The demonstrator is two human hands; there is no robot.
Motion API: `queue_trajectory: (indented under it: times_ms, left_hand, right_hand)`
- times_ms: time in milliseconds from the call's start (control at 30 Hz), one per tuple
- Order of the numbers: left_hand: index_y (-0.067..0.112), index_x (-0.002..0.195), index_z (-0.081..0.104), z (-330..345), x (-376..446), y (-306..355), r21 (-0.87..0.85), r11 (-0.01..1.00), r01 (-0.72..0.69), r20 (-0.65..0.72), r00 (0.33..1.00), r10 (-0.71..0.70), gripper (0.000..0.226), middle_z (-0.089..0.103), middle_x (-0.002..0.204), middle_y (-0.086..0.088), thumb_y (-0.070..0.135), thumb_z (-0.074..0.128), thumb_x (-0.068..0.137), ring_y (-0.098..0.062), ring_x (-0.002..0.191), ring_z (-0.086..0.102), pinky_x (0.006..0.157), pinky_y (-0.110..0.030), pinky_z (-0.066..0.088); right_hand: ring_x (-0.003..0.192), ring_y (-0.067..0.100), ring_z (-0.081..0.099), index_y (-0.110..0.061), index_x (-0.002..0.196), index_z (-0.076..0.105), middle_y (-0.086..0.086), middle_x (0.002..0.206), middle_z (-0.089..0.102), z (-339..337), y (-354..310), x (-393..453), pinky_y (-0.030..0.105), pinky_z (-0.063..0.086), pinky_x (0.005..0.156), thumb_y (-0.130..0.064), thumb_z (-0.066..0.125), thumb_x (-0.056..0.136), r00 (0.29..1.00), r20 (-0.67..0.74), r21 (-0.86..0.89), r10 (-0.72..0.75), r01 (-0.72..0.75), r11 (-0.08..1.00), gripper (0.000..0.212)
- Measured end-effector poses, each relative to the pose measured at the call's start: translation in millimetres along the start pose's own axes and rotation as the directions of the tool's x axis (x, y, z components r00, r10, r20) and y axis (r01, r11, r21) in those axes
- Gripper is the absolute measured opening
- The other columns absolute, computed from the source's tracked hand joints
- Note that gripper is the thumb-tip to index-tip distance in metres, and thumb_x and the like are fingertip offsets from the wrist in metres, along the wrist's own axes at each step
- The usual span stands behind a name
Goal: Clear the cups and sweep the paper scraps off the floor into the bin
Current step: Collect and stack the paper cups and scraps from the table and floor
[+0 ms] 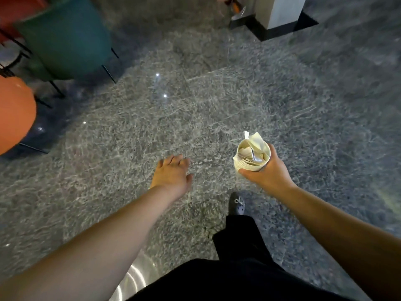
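My right hand (pixel 268 170) grips a stack of cream paper cups (pixel 250 160) from the side, held over the grey stone floor (pixel 195 105). Crumpled paper scraps (pixel 255 141) and a shiny metal piece stick out of the top cup. My left hand (pixel 172 174) hangs out in front of me at the centre, palm down, fingers relaxed and holding nothing. No loose scraps show on the blurred floor. No bin is clearly visible.
A teal chair (pixel 65 38) and an orange chair (pixel 15 114) with thin black legs stand at the left. A white pillar with a dark base (pixel 284 16) rises at the top right, with an orange-handled tool (pixel 235 8) beside it. My shoe (pixel 237 204) steps forward.
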State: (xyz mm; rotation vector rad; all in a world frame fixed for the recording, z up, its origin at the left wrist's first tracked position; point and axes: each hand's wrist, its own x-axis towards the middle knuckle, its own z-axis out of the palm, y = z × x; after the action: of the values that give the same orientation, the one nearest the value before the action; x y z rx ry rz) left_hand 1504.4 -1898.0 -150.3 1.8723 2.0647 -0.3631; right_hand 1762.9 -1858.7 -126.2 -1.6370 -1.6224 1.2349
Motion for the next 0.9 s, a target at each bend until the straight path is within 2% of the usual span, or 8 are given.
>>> queue_trajectory:
  times_ms: [200, 500, 734, 900]
  left_hand:
    - [0.025, 0.153, 0.025, -62, 132, 7, -0.034, 0.999, 0.027, -0.008, 1.000, -0.027, 0.059, 0.020, 0.161, 0.000, 0.047, 0.039, 0.100, -0.024, 0.148, 0.015, 0.120, -0.044, 0.017]
    - [0.023, 0.152, 0.025, -141, 289, -4, -0.064, 0.994, 0.086, -0.014, 0.996, -0.087, 0.059, 0.022, 0.160, -0.002, 0.048, 0.037, 0.100, -0.025, 0.148, 0.016, 0.120, -0.046, 0.018]
    - [0.023, 0.153, 0.024, -187, 427, -38, -0.072, 0.995, 0.069, -0.005, 0.998, -0.070, 0.059, 0.020, 0.161, -0.001, 0.046, 0.038, 0.100, -0.024, 0.148, 0.015, 0.120, -0.045, 0.017]
    - [0.023, 0.153, 0.024, -230, 533, -70, -0.044, 0.998, 0.038, 0.016, 0.999, -0.037, 0.058, 0.017, 0.162, -0.002, 0.045, 0.038, 0.101, -0.024, 0.148, 0.014, 0.121, -0.045, 0.015]
  right_hand:
    - [0.089, -0.007, 0.058, -0.043, 0.114, 0.040, -0.023, 0.099, 0.061, -24, -31, 148, 0.015, 0.043, 0.069, -0.032, 0.086, 0.064, 0.999, 0.041, -0.008, -0.022, 0.022, 1.000, 0.069]
    - [0.088, -0.008, 0.057, -0.041, 0.116, 0.039, -0.023, 0.098, 0.059, -55, -89, 333, 0.013, 0.042, 0.067, -0.031, 0.086, 0.064, 0.997, 0.055, -0.032, -0.045, 0.047, 0.998, 0.071]
    - [0.076, -0.013, 0.053, -0.040, 0.112, 0.039, -0.026, 0.091, 0.056, -40, -117, 464, 0.001, 0.040, 0.056, -0.026, 0.086, 0.067, 0.999, 0.030, -0.044, -0.020, 0.022, 0.999, 0.067]
    - [0.083, -0.010, 0.053, -0.040, 0.113, 0.038, -0.027, 0.093, 0.055, -27, -147, 568, 0.009, 0.039, 0.065, -0.029, 0.086, 0.065, 1.000, -0.019, -0.052, 0.002, -0.003, 0.999, 0.069]
